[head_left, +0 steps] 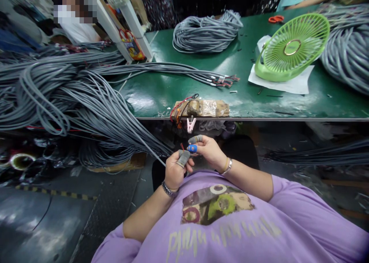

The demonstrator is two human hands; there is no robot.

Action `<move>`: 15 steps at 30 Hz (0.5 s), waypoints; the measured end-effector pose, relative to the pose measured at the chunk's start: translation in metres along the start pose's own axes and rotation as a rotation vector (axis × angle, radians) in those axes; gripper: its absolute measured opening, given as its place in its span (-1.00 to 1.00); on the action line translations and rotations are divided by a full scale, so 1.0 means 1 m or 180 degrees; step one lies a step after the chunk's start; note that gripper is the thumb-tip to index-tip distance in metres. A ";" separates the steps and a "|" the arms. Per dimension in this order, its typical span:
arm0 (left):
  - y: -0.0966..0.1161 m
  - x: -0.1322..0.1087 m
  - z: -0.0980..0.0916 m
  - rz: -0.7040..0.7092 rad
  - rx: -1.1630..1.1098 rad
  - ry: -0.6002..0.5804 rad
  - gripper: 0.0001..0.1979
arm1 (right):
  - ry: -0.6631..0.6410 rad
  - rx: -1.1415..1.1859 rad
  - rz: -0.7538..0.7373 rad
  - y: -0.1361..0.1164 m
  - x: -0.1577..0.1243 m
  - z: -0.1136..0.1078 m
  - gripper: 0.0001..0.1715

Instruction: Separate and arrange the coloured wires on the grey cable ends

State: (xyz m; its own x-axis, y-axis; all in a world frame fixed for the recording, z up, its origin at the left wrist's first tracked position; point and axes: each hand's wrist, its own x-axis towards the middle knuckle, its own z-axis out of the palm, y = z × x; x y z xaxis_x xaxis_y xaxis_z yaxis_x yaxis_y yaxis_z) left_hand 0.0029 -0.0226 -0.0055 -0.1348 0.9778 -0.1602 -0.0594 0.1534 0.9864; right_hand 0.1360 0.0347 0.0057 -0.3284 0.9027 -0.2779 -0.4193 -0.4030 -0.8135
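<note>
My left hand (175, 171), a grey cover on its thumb, is closed around the end of a grey cable (160, 161) that comes in from the bundle at the left. Thin red wires (182, 146) stick up from between its fingers. Close beside it, almost touching, my right hand (211, 151) pinches with its thumb and index finger. A blue cover (192, 148) is on that thumb and a grey one on the index finger. What sits in the pinch is too small to make out. Just beyond the hands, a pink clip (190, 125) hangs at the table edge.
Grey cable bundles (95, 98) spill over the left side of the green table (161, 90). A wooden block (219, 108) lies at its front edge. Farther back are a coiled cable (206, 32), a green fan (291, 50) and orange-handled scissors (276, 19). Other people are beyond.
</note>
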 end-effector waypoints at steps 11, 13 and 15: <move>0.007 0.002 -0.004 -0.0196 -0.0106 -0.0172 -0.66 | -0.0429 0.0067 0.0346 -0.001 0.003 -0.007 -0.56; 0.009 0.002 -0.004 -0.0388 -0.0117 -0.0350 -0.66 | -0.0628 0.0112 0.0405 -0.006 0.004 -0.010 -0.54; 0.011 0.002 -0.003 -0.0519 -0.0127 -0.0448 -0.64 | -0.0737 0.0042 0.0387 -0.012 0.005 -0.011 -0.51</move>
State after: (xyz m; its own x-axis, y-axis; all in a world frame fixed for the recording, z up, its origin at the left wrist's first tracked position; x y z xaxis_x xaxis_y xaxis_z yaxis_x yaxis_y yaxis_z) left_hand -0.0008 -0.0192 0.0052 0.0189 0.9513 -0.3078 -0.1087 0.3080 0.9451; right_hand 0.1485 0.0460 0.0081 -0.5615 0.7895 -0.2477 -0.3752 -0.5098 -0.7742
